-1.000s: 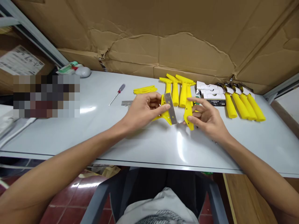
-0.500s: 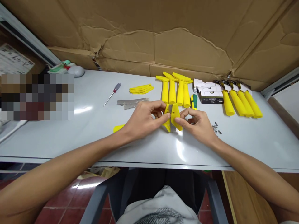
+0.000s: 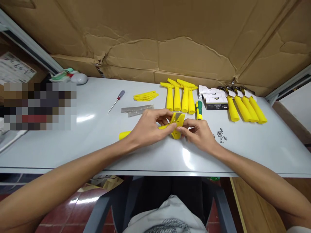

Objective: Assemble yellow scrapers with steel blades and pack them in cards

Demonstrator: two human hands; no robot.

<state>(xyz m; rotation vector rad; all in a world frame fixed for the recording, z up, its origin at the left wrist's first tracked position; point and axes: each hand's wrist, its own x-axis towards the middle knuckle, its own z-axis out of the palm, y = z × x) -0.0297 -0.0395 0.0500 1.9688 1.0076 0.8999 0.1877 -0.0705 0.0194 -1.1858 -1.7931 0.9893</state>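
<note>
My left hand (image 3: 151, 127) is closed around a yellow scraper handle (image 3: 124, 135), whose butt end sticks out to the left behind the wrist. Its wide head faces right, near the front of the table. Thumb and fingers of my right hand (image 3: 200, 136) pinch a yellow cover plate (image 3: 179, 123) with holes, lying against that head. A grey metal blade (image 3: 178, 115) shows at the top between plate and head. How much of the blade lies underneath is hidden. Small dark screws (image 3: 220, 136) are scattered right of my right hand.
Loose blades (image 3: 137, 110), yellow plates (image 3: 145, 96) and a screwdriver (image 3: 118, 99) lie on the left. Bare scraper handles (image 3: 177, 98), a green-yellow screwdriver (image 3: 199, 109), black-white boxes (image 3: 215, 100) and scrapers with covered heads (image 3: 247, 108) are at the back. Cardboard (image 3: 136, 58) stands behind.
My right hand has moved left, bringing the yellow plate from a tilted position apart from the scraper head onto it, over the blade. The view has shifted slightly.
</note>
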